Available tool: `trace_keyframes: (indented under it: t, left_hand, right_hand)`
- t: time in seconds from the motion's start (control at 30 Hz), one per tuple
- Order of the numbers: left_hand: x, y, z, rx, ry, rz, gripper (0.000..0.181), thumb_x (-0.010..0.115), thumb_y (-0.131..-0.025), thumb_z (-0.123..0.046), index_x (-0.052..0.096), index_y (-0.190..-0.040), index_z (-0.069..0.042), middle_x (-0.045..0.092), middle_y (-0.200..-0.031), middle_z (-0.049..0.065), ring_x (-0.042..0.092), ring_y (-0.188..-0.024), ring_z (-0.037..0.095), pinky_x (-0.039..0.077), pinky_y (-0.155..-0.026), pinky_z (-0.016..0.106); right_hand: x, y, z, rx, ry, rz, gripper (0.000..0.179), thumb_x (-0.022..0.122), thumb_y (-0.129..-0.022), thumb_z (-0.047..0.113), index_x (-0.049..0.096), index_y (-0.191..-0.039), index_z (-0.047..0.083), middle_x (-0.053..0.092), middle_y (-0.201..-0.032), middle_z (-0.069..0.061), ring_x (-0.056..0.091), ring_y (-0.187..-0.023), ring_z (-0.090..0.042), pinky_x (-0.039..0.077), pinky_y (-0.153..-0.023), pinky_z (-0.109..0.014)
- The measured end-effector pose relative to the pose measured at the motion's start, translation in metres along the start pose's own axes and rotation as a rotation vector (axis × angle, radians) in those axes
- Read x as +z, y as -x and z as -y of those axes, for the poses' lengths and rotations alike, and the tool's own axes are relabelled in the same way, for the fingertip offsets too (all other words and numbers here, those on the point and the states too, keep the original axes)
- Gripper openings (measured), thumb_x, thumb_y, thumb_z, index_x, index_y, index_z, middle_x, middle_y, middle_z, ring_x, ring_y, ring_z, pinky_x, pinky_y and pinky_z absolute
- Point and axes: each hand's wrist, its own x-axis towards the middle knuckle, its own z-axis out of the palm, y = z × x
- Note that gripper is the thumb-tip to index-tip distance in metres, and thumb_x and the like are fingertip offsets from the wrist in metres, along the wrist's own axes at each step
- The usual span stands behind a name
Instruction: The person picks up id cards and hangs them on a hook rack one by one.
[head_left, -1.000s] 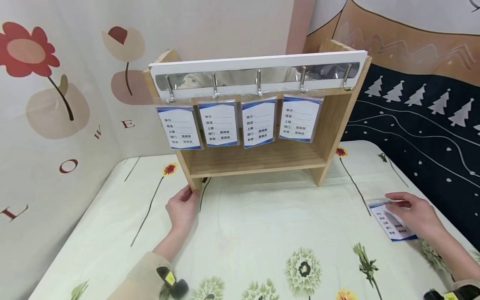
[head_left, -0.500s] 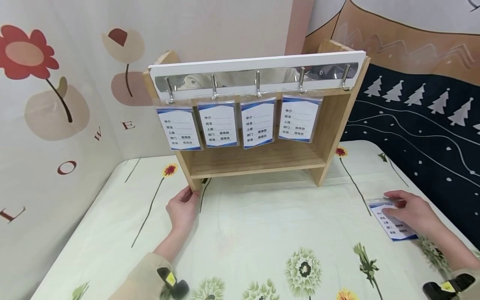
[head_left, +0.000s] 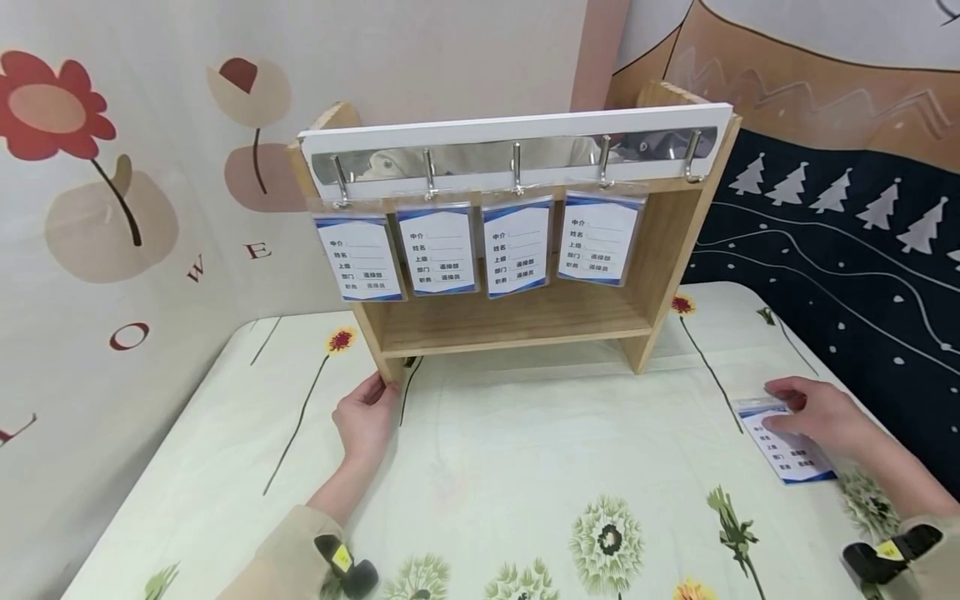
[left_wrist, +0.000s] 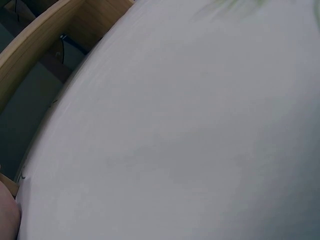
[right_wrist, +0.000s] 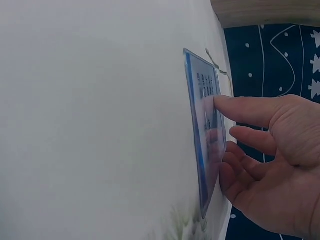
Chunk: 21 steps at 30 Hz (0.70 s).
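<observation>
A wooden shelf (head_left: 517,321) stands on the table, with a white hook rail (head_left: 517,125) along its front. From the hooks hang several badge holders, such as the leftmost badge holder (head_left: 363,258); the rightmost hook (head_left: 693,158) carries none. My left hand (head_left: 365,421) grips the foot of the shelf's left side panel between thumb and fingers. At the right, another badge holder (head_left: 787,450) lies flat on the cloth. Over its top end is my right hand (head_left: 825,417), thumb above its face and fingers apart by its far edge. Firm thumb contact cannot be told.
A pale flowered cloth (head_left: 525,442) covers the table. Behind it hang a light curtain (head_left: 450,50) with printed flowers and a dark tree-patterned cloth (head_left: 825,242) at the right.
My right thumb and index finger have spread wider apart over the lying badge holder, which stays in place. My left hand and the hanging badge holders have not moved.
</observation>
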Motion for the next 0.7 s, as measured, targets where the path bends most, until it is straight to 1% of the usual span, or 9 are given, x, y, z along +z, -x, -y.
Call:
trace_keyframes:
  t: [0.1, 0.17, 0.37, 0.57, 0.7]
  left_hand:
    - [0.0, 0.0, 0.0, 0.003, -0.001, -0.003, 0.038, 0.065, -0.097, -0.01, 0.066, -0.133, 0.002, 0.069, -0.124, 0.02, 0.069, -0.113, 0.031, 0.05, -0.078, 0.005]
    - [0.0, 0.0, 0.0, 0.002, -0.001, -0.004, 0.038, 0.065, -0.097, -0.01, 0.066, -0.133, 0.002, 0.069, -0.124, 0.02, 0.069, -0.113, 0.031, 0.05, -0.077, 0.005]
    - [0.0, 0.0, 0.0, -0.001, 0.019, -0.003, 0.038, 0.066, -0.097, -0.009, 0.066, -0.132, 0.003, 0.069, -0.123, 0.021, 0.07, -0.112, 0.031, 0.05, -0.075, 0.004]
    - [0.001, -0.001, 0.002, 0.009, 0.025, -0.01, 0.037, 0.066, -0.096, -0.008, 0.067, -0.131, 0.003, 0.07, -0.122, 0.021, 0.07, -0.111, 0.031, 0.049, -0.074, 0.003]
    - [0.0, -0.001, 0.002, 0.014, 0.028, -0.015, 0.036, 0.066, -0.095, -0.007, 0.067, -0.13, 0.004, 0.07, -0.122, 0.021, 0.07, -0.111, 0.032, 0.049, -0.073, 0.003]
  right_hand:
    - [-0.002, -0.002, 0.001, 0.016, 0.005, 0.017, 0.063, 0.079, -0.086, 0.014, 0.05, -0.13, -0.022, 0.058, -0.112, -0.032, 0.052, -0.089, -0.031, 0.043, -0.064, -0.021]
    - [-0.004, -0.004, 0.001, 0.022, 0.015, 0.026, 0.063, 0.08, -0.085, 0.015, 0.051, -0.128, -0.023, 0.059, -0.108, -0.031, 0.052, -0.088, -0.031, 0.043, -0.066, -0.023]
    - [-0.007, -0.002, 0.001, 0.015, 0.046, 0.016, 0.063, 0.082, -0.084, 0.017, 0.054, -0.124, -0.023, 0.06, -0.105, -0.028, 0.051, -0.087, -0.03, 0.043, -0.067, -0.026]
    - [-0.005, 0.003, -0.005, 0.031, 0.023, 0.004, 0.062, 0.083, -0.086, 0.023, 0.057, -0.124, -0.019, 0.061, -0.102, -0.021, 0.052, -0.086, -0.027, 0.041, -0.063, -0.024]
    - [-0.004, 0.005, -0.008, 0.034, 0.005, -0.01, 0.056, 0.083, -0.087, 0.025, 0.06, -0.118, -0.016, 0.06, -0.097, -0.015, 0.052, -0.083, -0.025, 0.04, -0.061, -0.024]
